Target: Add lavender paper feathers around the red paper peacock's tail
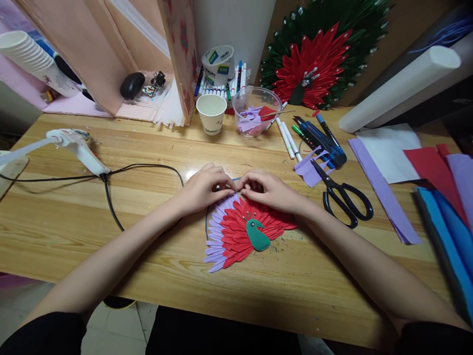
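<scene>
Peacock [244, 231], paper: lies flat at the centre of the counter [148, 246], just ahead of the person. It has a red fan, purple outer feathers on its left side and a green body in the middle.

Head view: left hand [205, 190] and right hand [271, 191] meet at the fan's top edge, fingertips touching. Fingers [225, 185] of both are curled, pinching that edge; cannot tell what small piece sits between them. Scissors [343, 197] lie just right of the right hand, blades over a purple scrap [308, 170]. Glue gun [79, 148] is well left, its cable [111, 197] running toward the left forearm. Cup [211, 113], bowl [256, 111] and markers [321, 138] are behind.
</scene>
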`<state>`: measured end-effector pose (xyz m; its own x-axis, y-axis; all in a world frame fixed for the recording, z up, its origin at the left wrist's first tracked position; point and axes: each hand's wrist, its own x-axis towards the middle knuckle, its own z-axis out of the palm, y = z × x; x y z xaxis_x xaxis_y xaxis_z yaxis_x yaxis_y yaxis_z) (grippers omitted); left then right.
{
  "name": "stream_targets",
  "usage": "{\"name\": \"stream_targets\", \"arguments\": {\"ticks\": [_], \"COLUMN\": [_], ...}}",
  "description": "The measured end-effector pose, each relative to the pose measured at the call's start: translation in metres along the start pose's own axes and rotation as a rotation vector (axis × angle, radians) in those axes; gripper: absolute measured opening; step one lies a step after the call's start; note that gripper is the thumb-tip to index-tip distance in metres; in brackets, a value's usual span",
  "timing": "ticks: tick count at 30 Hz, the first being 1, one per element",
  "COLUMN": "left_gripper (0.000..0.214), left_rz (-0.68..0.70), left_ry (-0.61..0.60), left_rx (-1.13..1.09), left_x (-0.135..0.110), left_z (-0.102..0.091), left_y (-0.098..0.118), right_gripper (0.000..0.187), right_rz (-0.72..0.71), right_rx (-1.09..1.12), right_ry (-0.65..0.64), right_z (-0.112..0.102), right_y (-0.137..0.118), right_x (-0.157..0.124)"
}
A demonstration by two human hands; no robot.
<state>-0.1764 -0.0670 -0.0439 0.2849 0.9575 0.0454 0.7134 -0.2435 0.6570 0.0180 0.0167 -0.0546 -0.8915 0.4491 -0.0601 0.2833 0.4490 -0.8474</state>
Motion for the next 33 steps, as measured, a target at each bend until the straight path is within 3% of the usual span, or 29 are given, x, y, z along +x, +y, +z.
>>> {"name": "stream_targets", "arguments": {"ticks": [7,13,21,33], "left_gripper": [0.018,0.021,0.025,0.020], "left_rz": [0.174,0.289,0.502,0.621], "left_ry": [-0.199,-0.280,-0.262,-0.217], "left_rx": [0.104,0.244,0.483,0.646], "left_x": [0.018,0.027,0.032,0.032], "left_z": [-0.012,-0.017,-0.019,-0.010], "left_y": [-0.003,0.001,0.005,-0.001], "right_gripper": [0.015,0.012,0.008,0.007], "right_rz": [0.033,0.050,0.022,0.017], "right_rx": [0.039,0.052,0.053,0.060], "right_ry": [0.040,0.046,0.047,0.057], "right_z": [0.000,-0.001,-0.001,0.000], "right_y": [-0.001,-0.001,0.000,0.002], "right_x": [0.000,0.001,0.002,0.002]}}
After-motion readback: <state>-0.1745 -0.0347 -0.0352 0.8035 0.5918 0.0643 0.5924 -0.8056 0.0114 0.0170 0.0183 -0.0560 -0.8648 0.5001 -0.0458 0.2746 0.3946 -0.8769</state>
